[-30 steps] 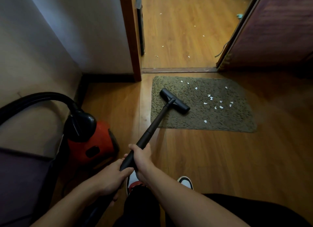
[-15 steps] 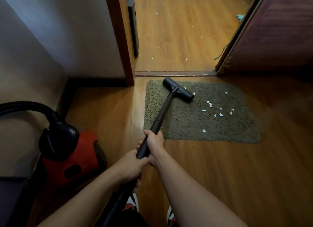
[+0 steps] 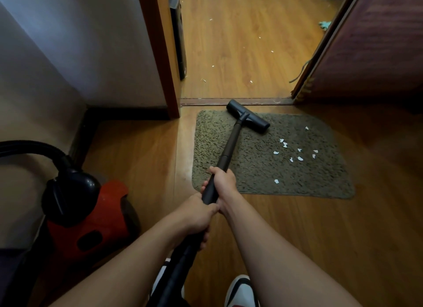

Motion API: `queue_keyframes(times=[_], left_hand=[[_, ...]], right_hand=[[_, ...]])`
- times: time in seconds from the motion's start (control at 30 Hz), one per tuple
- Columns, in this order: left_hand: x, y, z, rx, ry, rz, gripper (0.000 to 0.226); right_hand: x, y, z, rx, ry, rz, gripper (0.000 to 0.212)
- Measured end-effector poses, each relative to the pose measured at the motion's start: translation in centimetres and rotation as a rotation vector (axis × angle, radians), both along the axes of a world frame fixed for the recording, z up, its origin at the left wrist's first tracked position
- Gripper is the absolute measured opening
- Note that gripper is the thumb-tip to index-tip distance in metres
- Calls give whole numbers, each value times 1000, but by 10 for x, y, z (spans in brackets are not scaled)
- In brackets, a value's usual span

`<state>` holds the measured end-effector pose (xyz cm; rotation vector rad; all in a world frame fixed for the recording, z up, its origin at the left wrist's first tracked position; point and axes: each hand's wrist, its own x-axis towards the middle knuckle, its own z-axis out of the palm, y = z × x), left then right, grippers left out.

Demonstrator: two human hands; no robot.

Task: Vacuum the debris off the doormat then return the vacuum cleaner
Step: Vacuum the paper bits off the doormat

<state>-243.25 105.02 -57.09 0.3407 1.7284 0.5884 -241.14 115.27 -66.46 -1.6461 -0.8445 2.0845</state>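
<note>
A dark olive doormat (image 3: 258, 174) lies on the wooden floor before a doorway. Several white paper scraps (image 3: 295, 152) sit on its right half. The black vacuum wand (image 3: 231, 144) runs from my hands to its floor head (image 3: 248, 115), which rests at the mat's far edge by the threshold. My right hand (image 3: 223, 183) grips the wand higher up; my left hand (image 3: 198, 215) grips it just below. The red and black vacuum body (image 3: 89, 219) stands on the floor to my left, its black hose (image 3: 34, 147) arching up.
A wooden door frame (image 3: 158, 52) and a white wall stand left of the doorway. A dark panel (image 3: 370, 41) stands on the right. More white scraps (image 3: 250, 81) dot the floor beyond the threshold. My shoe (image 3: 240, 290) is at the bottom edge.
The floor head has been pushed forward from the mat's near left part to its far edge. Scraps along the mat's top middle are gone. My hands moved forward with the wand.
</note>
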Motion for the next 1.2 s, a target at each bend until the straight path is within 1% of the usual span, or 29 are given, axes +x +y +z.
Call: queue_keyframes(times=[0.07, 0.13, 0.33, 0.43, 0.53, 0.63, 0.83, 1.03, 1.1, 1.2], left_hand=[[0, 0, -2, 5, -2, -3, 6], [-1, -3, -5, 3, -5, -8, 9], [0, -21, -6, -5, -17, -11, 14], [-2, -35, 0, -16, -8, -21, 18], [-6, -54, 7, -42, -1, -52, 19], [-7, -80, 14, -50, 6, -79, 13], [-9, -126, 24, -105, 22, -104, 23], [-8, -149, 31, -139, 10, -104, 32], [-3, -146, 31, -112, 24, -110, 31], [6, -130, 26, -81, 21, -105, 29]], right_hand=[[1, 0, -1, -5, 2, -5, 19], [1, -3, -2, -6, 4, -10, 16], [4, -22, 0, -9, -26, 15, 22], [5, -37, 6, -22, -22, 8, 20], [5, -59, 9, -48, -32, 27, 27], [7, -87, 14, -58, -36, 46, 36], [12, -135, 26, -85, -33, 49, 45], [16, -158, 39, -97, -23, 25, 34], [20, -154, 38, -77, -34, 21, 31], [25, -139, 33, -61, -55, 8, 32]])
